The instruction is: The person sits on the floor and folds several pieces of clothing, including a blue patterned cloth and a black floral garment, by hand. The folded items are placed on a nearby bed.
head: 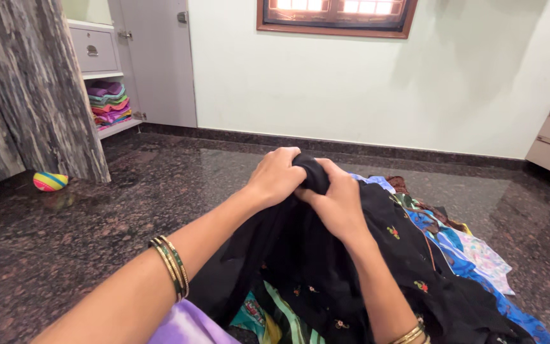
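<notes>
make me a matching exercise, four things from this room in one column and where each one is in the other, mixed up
Things:
1. black garment
2. striped ball
3. folded cloth stack
4. window

Places:
A. on a cupboard shelf, upper left
B. gripped by the left hand and right hand
C. high on the far wall
D. on the floor beside the streaked panel

Pairs: 1-B, 2-D, 3-A, 4-C

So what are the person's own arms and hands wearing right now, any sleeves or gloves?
Both hands are bare, with no gloves or rings visible. The left hand has a bare forearm with a stack of thin gold and dark green bangles at mid-forearm. The right hand has gold bangles lower on its forearm, partly cut off by the picture's edge. No sleeves show on either forearm.
</notes>
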